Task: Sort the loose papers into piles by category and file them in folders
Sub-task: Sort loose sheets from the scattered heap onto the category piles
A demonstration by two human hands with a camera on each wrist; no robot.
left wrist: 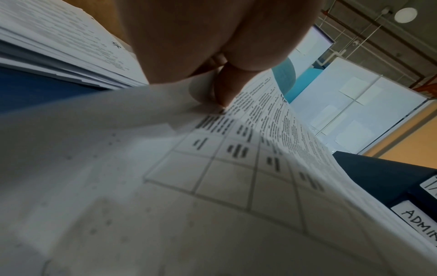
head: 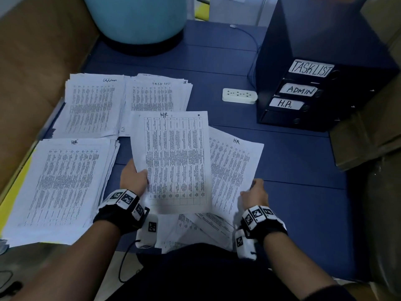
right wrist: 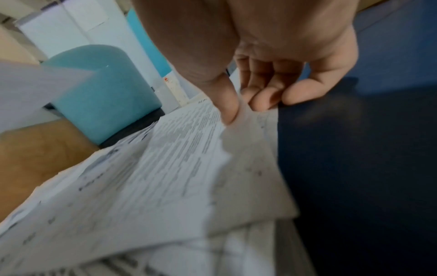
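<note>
At lower centre of the head view, the left hand (head: 134,178) pinches the left edge of a white printed sheet headed "HR" (head: 173,161), lifted clear of the dark blue surface (head: 303,170). The right hand (head: 256,193) pinches the right edge of a second white "HR" sheet (head: 234,168), which tops a loose fan of papers (head: 201,227) at bottom centre.

Three sorted piles lie on the left of the surface: a stack marked "Admin" (head: 91,105) at upper left, a stack marked "TASK LIST" (head: 156,94) just beside it, and an "HR" stack (head: 60,183) at lower left. All sheets are thin white paper printed with gridded tables.

At upper right stand black box-shaped folders (head: 325,92), with three white spine labels counted: "TASKLIST", "ADMIN", "H.R." A fourth spine below shows no label. One white rectangular power strip (head: 239,96) lies just left of them. One pale blue cylindrical stool (head: 134,18) stands at top centre.

The left wrist view alone shows the thumb (left wrist: 227,87) pressed onto the printed face of the lifted sheet (left wrist: 212,186), and a ceiling lamp (left wrist: 405,15) at upper right. The right wrist view alone shows the right thumb (right wrist: 224,100) over the paper edge (right wrist: 189,168), with curled fingers (right wrist: 264,97) beneath.
</note>
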